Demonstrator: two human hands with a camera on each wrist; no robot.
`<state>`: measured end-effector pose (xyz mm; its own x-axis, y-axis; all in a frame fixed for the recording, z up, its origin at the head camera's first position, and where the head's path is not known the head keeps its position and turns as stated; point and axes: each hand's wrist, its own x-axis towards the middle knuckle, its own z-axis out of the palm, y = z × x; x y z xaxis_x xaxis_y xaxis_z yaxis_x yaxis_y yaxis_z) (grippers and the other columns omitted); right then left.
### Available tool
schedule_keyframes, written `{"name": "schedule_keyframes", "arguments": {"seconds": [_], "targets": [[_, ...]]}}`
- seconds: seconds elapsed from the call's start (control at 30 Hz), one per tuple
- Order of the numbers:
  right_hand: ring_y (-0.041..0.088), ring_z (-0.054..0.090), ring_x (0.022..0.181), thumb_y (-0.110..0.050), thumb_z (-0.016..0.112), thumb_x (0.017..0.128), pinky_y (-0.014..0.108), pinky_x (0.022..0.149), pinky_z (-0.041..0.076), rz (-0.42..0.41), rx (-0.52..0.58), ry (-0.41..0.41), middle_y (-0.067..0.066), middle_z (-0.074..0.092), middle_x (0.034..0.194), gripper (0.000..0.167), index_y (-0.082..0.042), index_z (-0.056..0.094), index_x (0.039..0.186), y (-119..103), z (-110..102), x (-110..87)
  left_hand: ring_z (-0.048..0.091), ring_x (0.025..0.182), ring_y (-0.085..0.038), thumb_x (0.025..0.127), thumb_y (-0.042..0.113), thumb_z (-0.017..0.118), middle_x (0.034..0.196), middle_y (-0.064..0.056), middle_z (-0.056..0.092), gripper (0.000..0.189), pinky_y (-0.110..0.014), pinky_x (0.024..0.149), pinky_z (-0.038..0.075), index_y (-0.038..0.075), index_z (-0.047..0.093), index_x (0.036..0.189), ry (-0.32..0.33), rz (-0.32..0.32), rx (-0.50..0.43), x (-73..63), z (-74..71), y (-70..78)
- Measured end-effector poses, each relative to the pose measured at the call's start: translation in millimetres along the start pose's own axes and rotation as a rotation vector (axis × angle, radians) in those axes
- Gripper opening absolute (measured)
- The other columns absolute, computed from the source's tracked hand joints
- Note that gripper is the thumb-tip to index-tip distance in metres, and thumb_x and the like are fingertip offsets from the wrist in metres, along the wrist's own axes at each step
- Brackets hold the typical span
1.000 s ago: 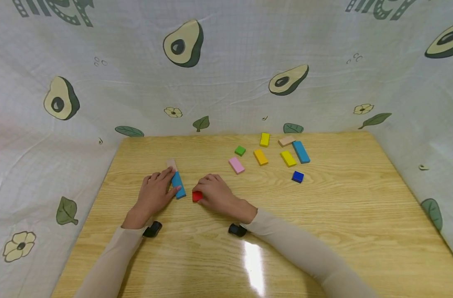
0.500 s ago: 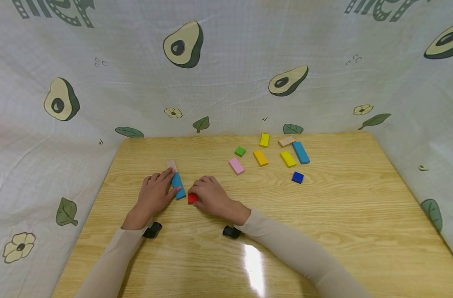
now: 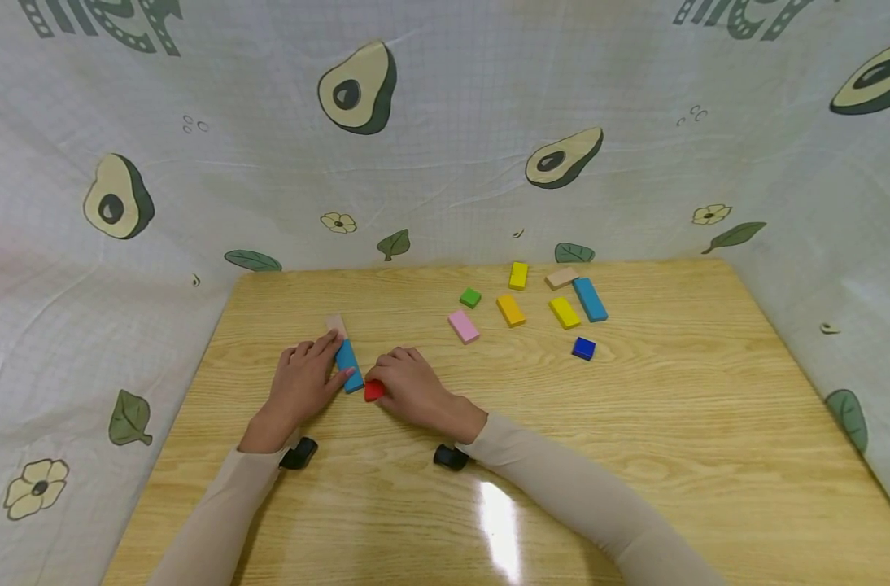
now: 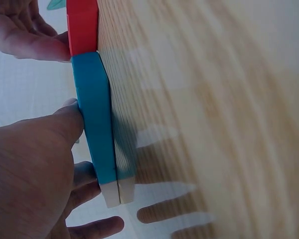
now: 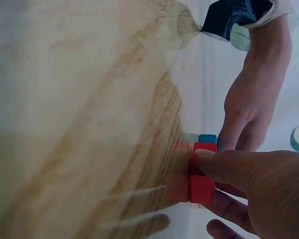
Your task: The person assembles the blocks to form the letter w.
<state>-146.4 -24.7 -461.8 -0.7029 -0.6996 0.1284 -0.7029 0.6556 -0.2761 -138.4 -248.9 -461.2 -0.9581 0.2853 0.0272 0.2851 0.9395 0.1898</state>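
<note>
A blue block (image 3: 349, 365) lies end to end with a beige block (image 3: 336, 323) on the table. My left hand (image 3: 304, 378) rests on this row, its thumb (image 4: 70, 119) on the blue block and its fingertips by the beige one. My right hand (image 3: 416, 387) pinches a red block (image 3: 373, 391), thumb (image 5: 207, 154) on its near side. In the left wrist view the red block's end meets the blue block's end. The right hand's far fingers are partly hidden behind the red block.
Further back on the wooden table (image 3: 672, 439) lie a pink block (image 3: 463, 326), a green block (image 3: 470, 298), an orange block (image 3: 511, 311), two yellow blocks (image 3: 564, 312), a second beige block (image 3: 561, 278), a second blue block (image 3: 590, 299) and a dark blue block (image 3: 583, 348). A printed cloth (image 3: 445, 146) surrounds the table.
My right hand has slid the red block leftward, up to the near end of the blue block, and the red block has turned slightly. The left hand stays in place.
</note>
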Motion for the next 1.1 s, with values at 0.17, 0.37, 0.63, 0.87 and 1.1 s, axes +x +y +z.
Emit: {"name": "schedule_keyframes", "arguments": {"seconds": [0.17,0.37,0.63,0.87,1.1], "targets": [[0.019,0.061,0.116,-0.03,0.08,0.097,0.039,0.109,0.046,0.013,0.001,-0.008,-0.003,0.074,0.12,0.029,-0.02,0.078,0.124,2.1,-1.3,-0.9,0.047,0.139,-0.049,0.106,0.035,0.066,0.164,-0.02,0.043,0.064,-0.067,0.113,0.035,0.001,0.049,0.157,-0.003,-0.001,0.004,0.6,0.4,-0.2],[0.02,0.06,0.119,-0.032,0.08,0.097,0.04,0.111,0.045,0.05,0.039,-0.009,-0.003,0.072,0.125,0.031,-0.018,0.078,0.125,11.6,-10.6,-6.6,0.048,0.139,-0.049,0.106,0.034,0.067,0.164,-0.02,0.044,0.064,-0.066,0.113,0.036,-0.001,0.049,0.156,0.005,-0.002,0.007,0.5,0.2,-0.3],[0.025,0.059,0.123,-0.025,0.081,0.095,0.045,0.111,0.043,0.092,0.104,0.02,0.002,0.072,0.126,0.031,-0.013,0.077,0.124,30.5,-23.9,-17.7,0.047,0.14,-0.048,0.106,0.035,0.067,0.164,-0.02,0.044,0.064,-0.066,0.113,0.036,0.0,0.05,0.156,0.005,-0.001,0.007,0.6,1.7,-1.3],[0.029,0.06,0.121,-0.022,0.085,0.092,0.047,0.113,0.042,0.137,0.146,0.072,0.007,0.071,0.127,0.035,-0.01,0.077,0.123,51.4,-33.3,-28.5,0.048,0.139,-0.048,0.105,0.035,0.067,0.164,-0.02,0.044,0.063,-0.067,0.112,0.036,0.0,0.05,0.156,0.012,0.009,0.007,-0.1,1.6,-1.2],[0.033,0.059,0.127,-0.02,0.085,0.092,0.053,0.111,0.043,0.18,0.127,0.111,0.01,0.068,0.133,0.04,-0.008,0.074,0.128,77.0,-37.5,-40.2,0.049,0.138,-0.048,0.105,0.034,0.067,0.163,-0.02,0.045,0.063,-0.066,0.112,0.037,0.0,0.051,0.155,0.015,0.014,0.01,-1.7,-0.4,1.0]]}}
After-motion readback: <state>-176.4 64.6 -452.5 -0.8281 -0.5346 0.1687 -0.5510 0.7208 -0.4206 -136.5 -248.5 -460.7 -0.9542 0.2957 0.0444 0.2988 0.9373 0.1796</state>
